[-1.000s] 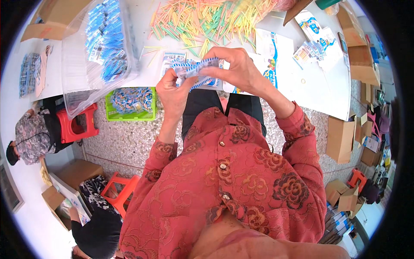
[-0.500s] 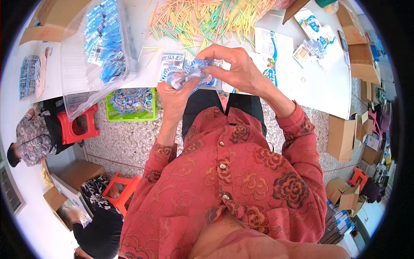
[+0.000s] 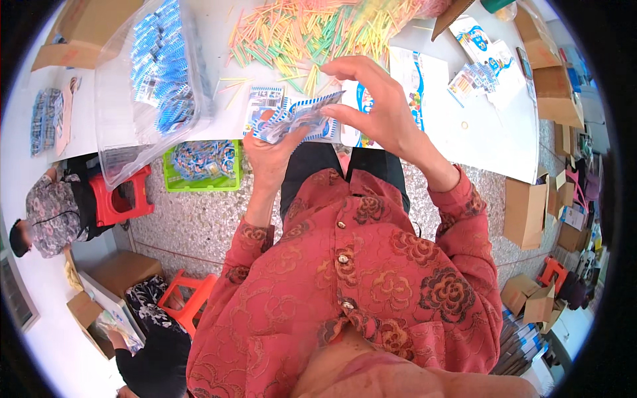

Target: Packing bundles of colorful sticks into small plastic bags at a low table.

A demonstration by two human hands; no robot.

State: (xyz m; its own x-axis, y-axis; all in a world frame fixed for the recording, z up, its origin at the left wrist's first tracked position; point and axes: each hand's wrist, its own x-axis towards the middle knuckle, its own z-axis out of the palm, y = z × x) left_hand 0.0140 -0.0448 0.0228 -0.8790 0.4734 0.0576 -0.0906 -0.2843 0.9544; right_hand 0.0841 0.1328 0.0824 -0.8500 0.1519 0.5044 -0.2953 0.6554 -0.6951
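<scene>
1 small glossy packet [image 3: 312, 108], blue-and-white striped edges, film creased and bent, tilted, held in left hand [image 3: 269, 158]. Further packet [image 3: 268, 96], matching striped trim, barcode panel showing, lies just beyond at left, flatter, near bench [image 3: 492, 147] front edge, lower part overlapped.

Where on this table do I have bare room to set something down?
The white table is bare right of the printed sheet, nearer you than the fanned packets, except a small ring. It's crowded at the coloured sticks and around your left hand.
</scene>
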